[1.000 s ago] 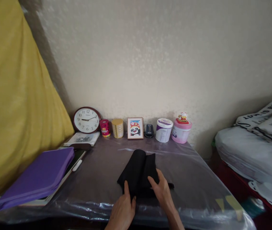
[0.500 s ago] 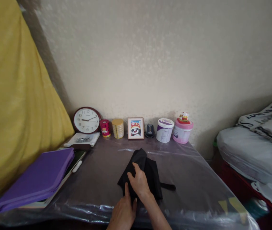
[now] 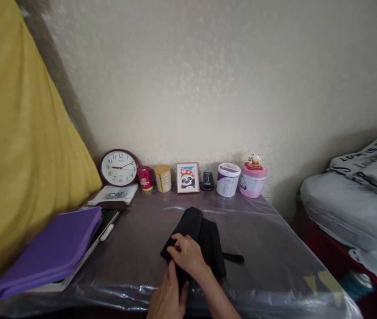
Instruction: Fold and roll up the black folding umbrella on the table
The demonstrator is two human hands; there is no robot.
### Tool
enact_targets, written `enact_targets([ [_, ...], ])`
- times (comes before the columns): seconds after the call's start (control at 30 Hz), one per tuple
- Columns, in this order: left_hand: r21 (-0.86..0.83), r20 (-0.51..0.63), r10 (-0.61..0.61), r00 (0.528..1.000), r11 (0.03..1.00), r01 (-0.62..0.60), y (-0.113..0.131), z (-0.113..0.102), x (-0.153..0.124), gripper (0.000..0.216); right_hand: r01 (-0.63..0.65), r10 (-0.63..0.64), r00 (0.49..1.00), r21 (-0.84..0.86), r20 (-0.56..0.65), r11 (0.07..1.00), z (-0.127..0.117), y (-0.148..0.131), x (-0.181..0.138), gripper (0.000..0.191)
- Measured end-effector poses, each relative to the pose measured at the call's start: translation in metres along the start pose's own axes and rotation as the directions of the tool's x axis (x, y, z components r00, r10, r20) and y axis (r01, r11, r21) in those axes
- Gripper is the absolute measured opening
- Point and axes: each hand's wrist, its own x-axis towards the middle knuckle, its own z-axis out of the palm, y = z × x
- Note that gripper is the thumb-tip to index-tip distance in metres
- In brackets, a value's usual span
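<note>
A folded black cloth [image 3: 205, 232] with a thin strap sticking out to its right lies on the plastic-covered table [image 3: 268, 248]. My right hand [image 3: 186, 253] lies across the cloth's near left part, fingers curled and pinching its left edge. My left hand [image 3: 167, 297] rests just below it at the cloth's near edge, fingers together and pointing away, its tips against the fabric and partly under the right hand.
Along the wall stand a round clock [image 3: 119, 167], a red tin [image 3: 145, 177], a gold tin [image 3: 163, 177], a panda picture frame [image 3: 187, 177], a white tub [image 3: 228, 179] and a pink tub [image 3: 252, 180]. A purple folder [image 3: 52, 248] lies left. Bagged bedding [image 3: 348, 212] sits right.
My right hand has moved from the cloth's right side across to its left edge and closed on it. The left hand has slid slightly nearer. The cloth has been folded narrower.
</note>
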Motion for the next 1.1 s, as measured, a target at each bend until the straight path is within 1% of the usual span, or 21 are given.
enact_targets([
  [0.07, -0.015, -0.015, 0.017, 1.000, 1.000, -0.017, -0.002, -0.001, 0.000, 0.053, 0.029, -0.030, 0.999, 0.013, 0.021, 0.999, -0.002, -0.001, 0.000, 0.023],
  [0.13, -0.023, -0.009, 0.027, 1.000, 0.999, -0.028, -0.003, -0.001, 0.001, 0.055, 0.049, -0.049, 0.998, 0.023, 0.028, 0.999, -0.004, 0.000, 0.000, 0.022],
  [0.27, 0.020, 0.067, 0.031, 0.997, 0.999, -0.032, -0.002, -0.001, 0.007, 0.059, 0.070, -0.073, 0.996, 0.072, 0.052, 0.995, -0.006, 0.004, 0.001, 0.021],
  [0.33, 0.037, 0.101, 0.026, 0.995, 0.999, -0.030, -0.001, 0.000, 0.010, 0.057, 0.072, -0.078, 0.995, 0.090, 0.062, 0.993, -0.005, 0.007, 0.002, 0.019],
  [0.43, 0.047, 0.127, -0.014, 0.992, 0.999, 0.008, 0.002, 0.001, 0.013, 0.052, 0.104, -0.111, 0.992, 0.122, 0.058, 0.987, -0.006, 0.011, 0.000, 0.019],
  [0.5, 0.059, 0.133, -0.036, 0.990, 0.998, 0.029, 0.004, 0.001, 0.014, 0.053, 0.148, -0.158, 0.986, 0.162, 0.047, 0.976, -0.009, 0.014, -0.002, 0.020],
  [0.6, 0.046, 0.138, -0.052, 0.989, 0.998, 0.046, 0.006, -0.001, 0.016, 0.059, 0.255, -0.258, 0.966, 0.197, -0.015, 0.947, -0.019, 0.019, -0.007, 0.023],
  [0.67, 0.020, 0.148, -0.062, 0.987, 0.998, 0.060, 0.006, -0.002, 0.016, 0.064, 0.322, -0.317, 0.947, 0.173, -0.056, 0.931, -0.025, 0.025, -0.008, 0.024],
  [0.73, 0.006, 0.158, -0.079, 0.984, 0.997, 0.079, 0.007, -0.003, 0.017, 0.066, 0.367, -0.361, 0.930, 0.130, -0.064, 0.921, -0.027, 0.033, -0.005, 0.024],
  [0.87, 0.030, 0.194, -0.150, 0.970, 0.989, 0.147, 0.006, -0.001, 0.022, 0.066, 0.417, -0.416, 0.909, 0.049, -0.023, 0.908, -0.024, 0.050, 0.018, 0.023],
  [1.03, 0.044, 0.266, -0.240, 0.934, 0.971, 0.237, 0.002, 0.004, 0.030, 0.068, 0.422, -0.422, 0.906, -0.034, 0.009, 0.906, -0.017, 0.070, 0.064, 0.025],
  [1.1, 0.028, 0.264, -0.260, 0.929, 0.965, 0.262, 0.001, 0.005, 0.032, 0.067, 0.419, -0.420, 0.908, -0.053, 0.002, 0.906, -0.016, 0.077, 0.082, 0.025],
])
